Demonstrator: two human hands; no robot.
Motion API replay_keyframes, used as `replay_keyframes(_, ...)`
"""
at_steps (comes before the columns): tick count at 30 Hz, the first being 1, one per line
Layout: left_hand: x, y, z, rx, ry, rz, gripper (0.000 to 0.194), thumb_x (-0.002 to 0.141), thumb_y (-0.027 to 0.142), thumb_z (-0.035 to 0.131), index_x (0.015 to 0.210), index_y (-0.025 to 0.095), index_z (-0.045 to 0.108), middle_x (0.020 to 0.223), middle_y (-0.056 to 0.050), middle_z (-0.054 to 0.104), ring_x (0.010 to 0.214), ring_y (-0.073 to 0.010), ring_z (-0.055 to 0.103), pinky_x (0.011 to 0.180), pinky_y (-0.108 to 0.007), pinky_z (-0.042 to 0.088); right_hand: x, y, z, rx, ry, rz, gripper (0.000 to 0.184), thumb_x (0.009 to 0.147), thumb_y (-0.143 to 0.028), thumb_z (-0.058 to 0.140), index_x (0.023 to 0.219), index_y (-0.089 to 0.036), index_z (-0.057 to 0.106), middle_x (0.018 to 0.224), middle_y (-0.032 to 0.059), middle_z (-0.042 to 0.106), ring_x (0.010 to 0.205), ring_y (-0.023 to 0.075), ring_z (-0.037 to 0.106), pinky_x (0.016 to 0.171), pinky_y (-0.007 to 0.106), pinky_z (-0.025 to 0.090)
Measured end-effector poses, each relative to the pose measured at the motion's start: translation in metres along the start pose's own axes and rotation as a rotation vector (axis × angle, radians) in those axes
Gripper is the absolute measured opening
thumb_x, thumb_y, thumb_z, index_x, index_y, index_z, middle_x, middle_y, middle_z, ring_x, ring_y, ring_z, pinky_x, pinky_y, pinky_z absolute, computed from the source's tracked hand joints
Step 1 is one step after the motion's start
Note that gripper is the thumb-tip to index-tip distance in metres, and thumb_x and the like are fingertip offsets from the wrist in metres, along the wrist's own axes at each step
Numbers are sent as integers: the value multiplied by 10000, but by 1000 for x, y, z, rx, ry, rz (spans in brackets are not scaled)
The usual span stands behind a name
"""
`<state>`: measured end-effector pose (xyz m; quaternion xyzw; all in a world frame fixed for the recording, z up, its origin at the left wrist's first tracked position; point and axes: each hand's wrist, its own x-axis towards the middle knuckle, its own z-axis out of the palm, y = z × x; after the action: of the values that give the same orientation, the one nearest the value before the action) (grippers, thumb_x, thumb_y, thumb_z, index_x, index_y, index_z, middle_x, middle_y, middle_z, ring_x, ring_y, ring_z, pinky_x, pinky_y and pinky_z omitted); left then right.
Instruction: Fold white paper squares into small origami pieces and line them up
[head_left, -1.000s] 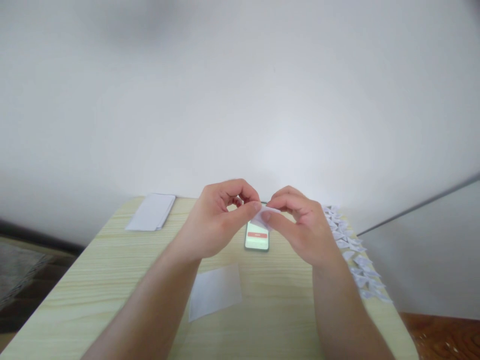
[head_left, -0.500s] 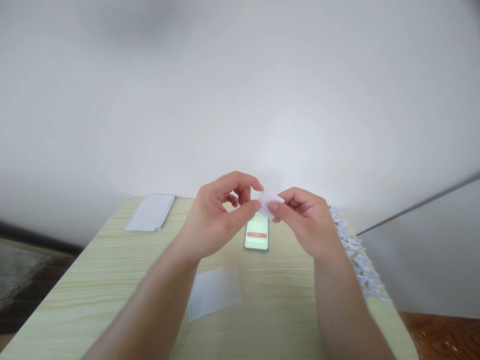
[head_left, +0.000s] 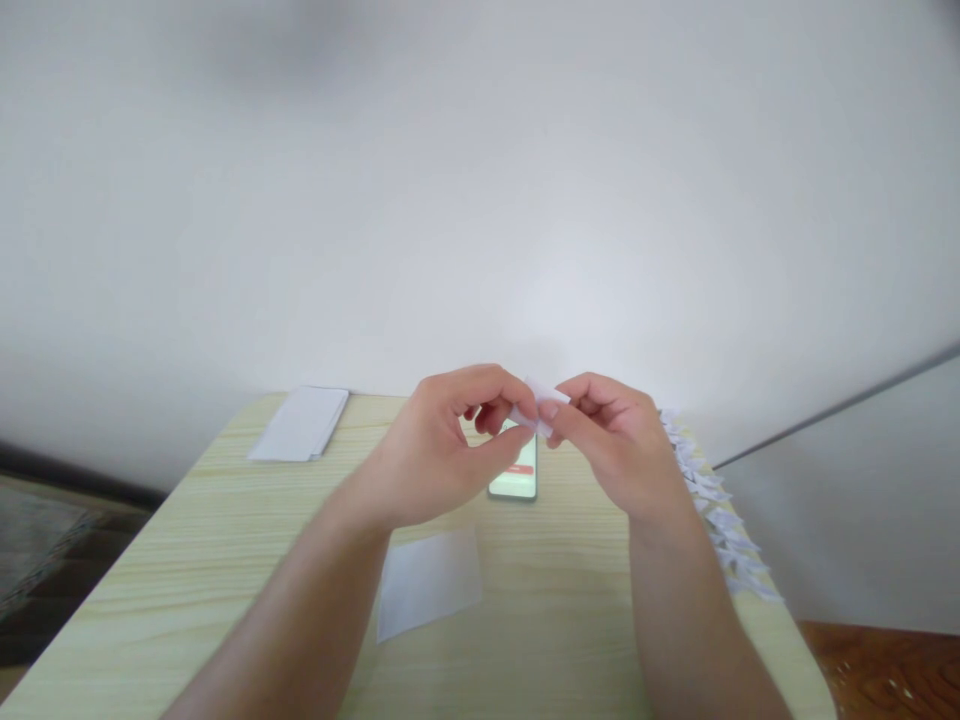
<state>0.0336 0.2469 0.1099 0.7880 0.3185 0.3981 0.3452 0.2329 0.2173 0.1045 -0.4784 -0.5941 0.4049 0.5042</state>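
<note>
A small folded piece of white paper (head_left: 545,393) is held up above the table between my two hands. My left hand (head_left: 465,440) pinches its left side with thumb and index finger, the other fingers curled behind. On the right side, my right hand (head_left: 611,430) grips it between thumb and bent fingers. Partly hidden below the paper lies a phone (head_left: 513,485) with a lit screen and a red bar. Nearer to me, a loose white sheet (head_left: 431,583) rests flat beside my left forearm.
A stack of white paper sheets (head_left: 300,425) sits at the back left of the wood-grain table (head_left: 187,550). Along the right edge runs a row of several small folded white papers (head_left: 724,520), partly behind my right arm. A white wall (head_left: 480,200) rises behind the table.
My left hand has moved slightly right and down, its index finger now pressing onto the paper's left part. The paper has tilted a little. My right hand has stayed nearly still.
</note>
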Motion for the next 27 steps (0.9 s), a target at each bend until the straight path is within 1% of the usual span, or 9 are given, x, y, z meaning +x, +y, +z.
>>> replay_keyframes(4, 0, 0, 0, -9, -5, -19, 98, 904, 142, 623, 884, 205, 696, 787, 6, 626, 704, -124, 498, 667, -274, 426, 0, 0, -1, 0, -12, 4, 181, 897, -364, 756, 845, -200, 698, 735, 2, 695, 706, 146, 628, 644, 283, 491)
replay_keyframes(7, 1, 1, 0, -26, -18, -19, 109, 913, 145, 614, 894, 209, 700, 823, 0, 652, 729, -127, 524, 687, -272, 444, -1, 1, -2, 3, -25, 27, 120, 868, -308, 773, 896, -206, 718, 740, -3, 693, 718, 156, 644, 659, 291, 504)
replay_keyframes(10, 0, 1, -1, -30, -28, -13, 126, 903, 126, 610, 886, 210, 703, 854, -6, 674, 747, -131, 554, 699, -271, 459, -1, 1, -2, -12, -26, 44, 104, 840, -261, 776, 912, -207, 724, 741, -9, 691, 709, 159, 647, 652, 292, 505)
replay_keyframes(18, -1, 0, 0, -11, -32, -10, 124, 908, 123, 612, 845, 211, 673, 778, 5, 591, 701, -123, 498, 647, -271, 414, -2, -1, 0, -37, 4, 42, 77, 844, -231, 766, 896, -209, 715, 734, -18, 685, 683, 135, 611, 619, 267, 468)
replay_keyframes(20, 0, -1, 1, -12, 25, 1, 90, 904, 146, 646, 949, 222, 667, 769, 18, 552, 703, -122, 492, 662, -272, 418, -2, 0, 0, -8, -2, 28, 80, 850, -241, 772, 886, -209, 707, 745, -15, 689, 692, 136, 615, 628, 272, 475)
replay_keyframes(22, 0, -2, 2, -25, 94, 14, 225, 888, 168, 688, 1095, 236, 635, 765, 33, 519, 710, -124, 502, 692, -277, 432, -1, 1, -1, 25, -7, 6, 101, 856, -273, 780, 883, -211, 706, 744, -11, 690, 700, 146, 627, 641, 286, 493)
replay_keyframes(23, 1, -3, 1, -33, 116, 14, 272, 883, 178, 700, 1135, 240, 619, 768, 37, 519, 712, -125, 510, 705, -281, 438, -1, 2, -1, 41, -10, -8, 118, 855, -294, 788, 883, -213, 707, 748, -7, 693, 705, 152, 635, 647, 296, 505)
replay_keyframes(24, 1, -4, 1, -38, 121, 9, 261, 886, 187, 700, 1129, 239, 620, 774, 35, 533, 714, -126, 520, 711, -285, 443, -1, 2, -1, 54, -10, -22, 133, 852, -312, 796, 884, -216, 711, 761, -3, 701, 712, 158, 643, 654, 306, 517)
replay_keyframes(27, 1, -5, 1, -33, 100, 2, 68, 915, 205, 663, 979, 224, 668, 806, 10, 624, 720, -130, 546, 705, -291, 453, -1, 2, -1, 78, -8, -68, 137, 844, -328, 812, 896, -229, 733, 792, 7, 722, 726, 166, 659, 672, 325, 544)
